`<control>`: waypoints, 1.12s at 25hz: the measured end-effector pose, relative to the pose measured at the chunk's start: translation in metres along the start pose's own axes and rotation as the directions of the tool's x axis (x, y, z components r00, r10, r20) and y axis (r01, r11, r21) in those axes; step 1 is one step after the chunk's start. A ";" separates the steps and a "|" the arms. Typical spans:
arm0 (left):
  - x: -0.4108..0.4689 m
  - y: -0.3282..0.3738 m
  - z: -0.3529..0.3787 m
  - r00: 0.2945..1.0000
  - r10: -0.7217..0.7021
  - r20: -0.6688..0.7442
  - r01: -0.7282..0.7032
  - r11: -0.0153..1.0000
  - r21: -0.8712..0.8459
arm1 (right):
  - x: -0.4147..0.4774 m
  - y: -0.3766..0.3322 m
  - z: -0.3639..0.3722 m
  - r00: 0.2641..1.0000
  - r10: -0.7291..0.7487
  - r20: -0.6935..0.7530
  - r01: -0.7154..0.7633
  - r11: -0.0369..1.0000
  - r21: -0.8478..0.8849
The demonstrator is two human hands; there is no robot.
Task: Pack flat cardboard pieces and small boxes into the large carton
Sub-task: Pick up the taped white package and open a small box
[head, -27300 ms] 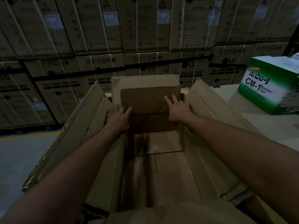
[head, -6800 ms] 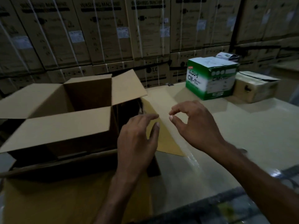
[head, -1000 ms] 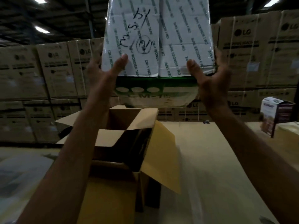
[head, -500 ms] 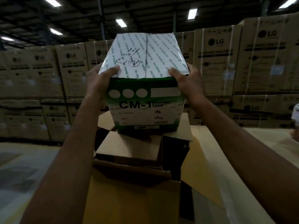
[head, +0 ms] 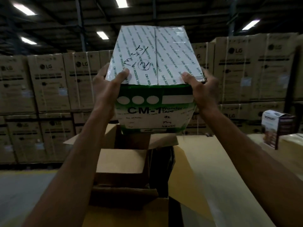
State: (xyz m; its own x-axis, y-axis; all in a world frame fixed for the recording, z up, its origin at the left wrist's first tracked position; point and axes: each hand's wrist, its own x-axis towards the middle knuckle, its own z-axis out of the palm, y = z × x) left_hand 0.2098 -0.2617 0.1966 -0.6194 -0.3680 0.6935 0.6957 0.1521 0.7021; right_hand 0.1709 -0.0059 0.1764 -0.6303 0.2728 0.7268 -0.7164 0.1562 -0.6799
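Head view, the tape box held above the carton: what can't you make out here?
Head view:
- Large carton interior: hidden by the tape box and the carton's own flaps, dark besides.
- Left hand and right hand: finger ends hidden behind the tape box.
- Small box at right: print blurred.

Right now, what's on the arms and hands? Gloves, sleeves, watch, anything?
Nothing worn that shows. The left hand and right hand are bare: no gloves, no rings visible. Both forearms are bare down to the frame edge, with no sleeves, watch or wristband in view. The dim light could hide small details.
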 end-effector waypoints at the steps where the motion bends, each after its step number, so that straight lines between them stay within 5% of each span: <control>1: -0.003 0.000 0.016 1.000 0.019 0.022 -0.018 1.000 -0.018 | 0.003 -0.002 -0.015 0.999 -0.006 -0.043 0.006 1.000 -0.004; 9: -0.056 -0.022 0.158 0.975 0.018 0.221 0.016 0.988 -0.153 | 0.006 0.035 -0.154 0.907 -0.116 -0.405 -0.002 0.960 -0.280; 13: -0.097 -0.055 0.222 0.958 -0.107 0.265 0.156 0.973 -0.172 | 0.005 0.065 -0.221 0.927 -0.042 -0.372 -0.117 0.912 -0.394; 19: -0.189 -0.121 0.317 0.841 -0.361 0.403 0.438 0.892 -0.113 | -0.011 0.139 -0.335 0.925 0.135 -0.354 -0.314 0.796 -0.518; 28: -0.273 -0.180 0.393 0.732 -0.514 0.446 0.518 0.846 0.124 | -0.032 0.223 -0.433 0.868 0.291 -0.402 -0.491 0.623 -0.609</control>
State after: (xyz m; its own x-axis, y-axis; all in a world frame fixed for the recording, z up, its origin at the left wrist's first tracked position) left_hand 0.1108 0.1714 -0.0554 -0.9737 0.0618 0.2194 0.2226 0.0514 0.9736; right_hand 0.1608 0.4313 -0.0406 -0.6357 0.6638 0.3939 0.0457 0.5418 -0.8393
